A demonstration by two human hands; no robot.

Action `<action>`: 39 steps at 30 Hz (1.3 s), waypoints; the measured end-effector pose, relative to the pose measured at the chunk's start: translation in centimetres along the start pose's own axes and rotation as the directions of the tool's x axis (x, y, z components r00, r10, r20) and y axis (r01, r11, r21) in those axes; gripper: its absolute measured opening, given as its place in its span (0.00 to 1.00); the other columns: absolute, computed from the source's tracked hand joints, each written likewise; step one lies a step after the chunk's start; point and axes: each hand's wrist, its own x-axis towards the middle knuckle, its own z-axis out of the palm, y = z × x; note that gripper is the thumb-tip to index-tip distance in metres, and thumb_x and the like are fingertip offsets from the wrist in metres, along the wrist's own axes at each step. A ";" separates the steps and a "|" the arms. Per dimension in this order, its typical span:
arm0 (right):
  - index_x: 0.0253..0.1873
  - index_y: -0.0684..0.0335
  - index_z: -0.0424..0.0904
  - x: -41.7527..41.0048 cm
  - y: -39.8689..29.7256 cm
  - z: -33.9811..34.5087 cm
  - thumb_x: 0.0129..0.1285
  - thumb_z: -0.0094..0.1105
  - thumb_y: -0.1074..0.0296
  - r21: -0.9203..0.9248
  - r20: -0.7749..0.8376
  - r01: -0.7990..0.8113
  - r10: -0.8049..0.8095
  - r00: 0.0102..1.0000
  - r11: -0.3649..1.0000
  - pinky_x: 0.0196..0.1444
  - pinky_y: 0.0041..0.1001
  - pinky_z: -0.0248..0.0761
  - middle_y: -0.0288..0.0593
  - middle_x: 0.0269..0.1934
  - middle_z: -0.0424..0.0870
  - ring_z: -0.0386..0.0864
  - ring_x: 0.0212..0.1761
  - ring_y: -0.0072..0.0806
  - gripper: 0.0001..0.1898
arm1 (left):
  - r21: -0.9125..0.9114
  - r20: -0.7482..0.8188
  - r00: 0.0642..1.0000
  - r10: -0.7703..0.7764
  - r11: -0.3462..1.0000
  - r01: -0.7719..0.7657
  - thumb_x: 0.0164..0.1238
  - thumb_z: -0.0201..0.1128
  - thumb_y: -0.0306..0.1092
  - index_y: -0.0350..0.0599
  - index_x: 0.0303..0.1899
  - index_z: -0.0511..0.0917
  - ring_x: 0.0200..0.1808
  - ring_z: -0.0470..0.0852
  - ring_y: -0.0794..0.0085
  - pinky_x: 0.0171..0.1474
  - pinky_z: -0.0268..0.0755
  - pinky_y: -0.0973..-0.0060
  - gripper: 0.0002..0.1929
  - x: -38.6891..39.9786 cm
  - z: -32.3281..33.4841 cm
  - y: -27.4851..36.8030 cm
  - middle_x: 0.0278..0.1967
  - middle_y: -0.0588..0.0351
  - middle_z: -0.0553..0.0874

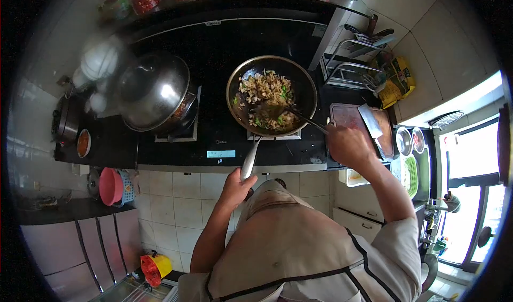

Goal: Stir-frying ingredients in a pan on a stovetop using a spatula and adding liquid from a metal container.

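A frying pan point(306, 97) sits over the right burner of the black cooktop point(224, 101). Its metal handle point(250, 160) points toward me, and my left hand point(233, 188) grips the end of it. Inside the pan lies chopped, browned food with green pieces point(270, 87), most of it heaped toward the far side. My right hand point(348, 145) holds a spatula point(306, 119) by its dark handle, right of the pan. The spatula's head is down in the food, partly covered, so its shape is hard to make out.
Left on the cooktop stands a pan under a domed metal lid point(154, 93). A cleaver point(369, 121) lies on a cutting board point(340, 113) beside my right hand. Behind it are a knife rack point(348, 67) and a yellow bag point(396, 81). Metal bowls point(403, 140) stand farther right.
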 end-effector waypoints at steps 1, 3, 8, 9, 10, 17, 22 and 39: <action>0.47 0.72 0.74 1.3 0.0 1.2 0.64 0.48 0.69 0.044 -0.014 -0.018 0.019 1.000 0.999 0.35 0.44 0.79 0.58 0.32 0.85 0.85 0.34 0.51 0.13 | 0.020 0.007 1.000 0.001 1.000 -0.001 0.64 0.67 0.36 0.36 0.39 0.75 0.24 0.74 0.79 0.27 0.69 0.75 0.13 0.1 0.0 0.2 0.26 0.60 0.78; 0.48 0.72 0.73 3.9 -0.4 3.4 0.66 0.47 0.68 0.097 -0.096 -0.021 0.031 0.995 0.995 0.35 0.45 0.79 0.59 0.32 0.84 0.85 0.34 0.52 0.13 | 0.003 0.022 1.000 -0.019 1.000 0.019 0.64 0.67 0.35 0.36 0.39 0.75 0.24 0.74 0.79 0.28 0.69 0.75 0.13 0.1 0.0 0.7 0.26 0.60 0.78; 0.48 0.72 0.73 6.1 -1.6 4.2 0.68 0.45 0.66 0.240 -0.284 0.056 0.015 0.959 0.969 0.36 0.47 0.78 0.61 0.34 0.84 0.84 0.34 0.56 0.14 | -0.019 -0.005 1.000 -0.016 1.000 0.015 0.64 0.67 0.36 0.36 0.39 0.75 0.27 0.75 0.79 0.30 0.70 0.76 0.13 0.1 0.0 -0.4 0.28 0.59 0.79; 0.48 0.71 0.73 6.0 -2.3 3.8 0.68 0.45 0.66 0.279 -0.339 0.037 0.062 0.939 0.960 0.36 0.47 0.77 0.61 0.34 0.83 0.83 0.35 0.56 0.14 | -0.003 -0.009 1.000 0.009 1.000 -0.009 0.64 0.67 0.37 0.36 0.39 0.75 0.27 0.75 0.78 0.31 0.71 0.75 0.14 0.2 0.0 -1.0 0.27 0.58 0.79; 0.48 0.71 0.73 6.1 -2.7 3.5 0.68 0.46 0.65 0.318 -0.389 0.022 0.109 0.915 0.948 0.36 0.48 0.77 0.61 0.34 0.83 0.83 0.35 0.56 0.14 | 0.012 -0.013 0.999 0.034 0.999 -0.034 0.64 0.67 0.38 0.36 0.38 0.75 0.28 0.76 0.77 0.32 0.71 0.74 0.14 0.3 0.0 -1.5 0.27 0.58 0.79; 0.53 0.71 0.72 7.2 -2.2 5.3 0.66 0.45 0.70 0.058 -0.224 0.096 -0.081 0.971 0.994 0.32 0.44 0.78 0.59 0.34 0.84 0.84 0.33 0.52 0.15 | -0.014 -0.019 0.998 -0.055 0.998 0.055 0.63 0.67 0.40 0.35 0.36 0.75 0.29 0.79 0.69 0.35 0.72 0.67 0.16 0.4 0.1 -0.5 0.27 0.52 0.81; 0.54 0.72 0.72 1.4 -0.8 1.2 0.67 0.44 0.70 -0.064 -0.058 0.076 -0.080 0.995 0.995 0.33 0.42 0.80 0.59 0.36 0.84 0.85 0.33 0.49 0.16 | 0.097 -0.042 0.999 -0.013 0.995 0.017 0.61 0.68 0.42 0.34 0.38 0.76 0.32 0.83 0.60 0.38 0.74 0.63 0.18 0.1 -0.1 -0.6 0.31 0.45 0.84; 0.36 0.72 0.76 14.9 2.0 9.5 0.67 0.47 0.64 0.490 -0.515 0.029 0.262 0.816 0.872 0.36 0.47 0.72 0.66 0.29 0.79 0.80 0.32 0.61 0.15 | 0.201 0.046 0.997 -0.070 0.978 0.059 0.60 0.68 0.44 0.32 0.41 0.75 0.39 0.85 0.49 0.43 0.75 0.60 0.21 0.0 -1.4 1.9 0.36 0.38 0.84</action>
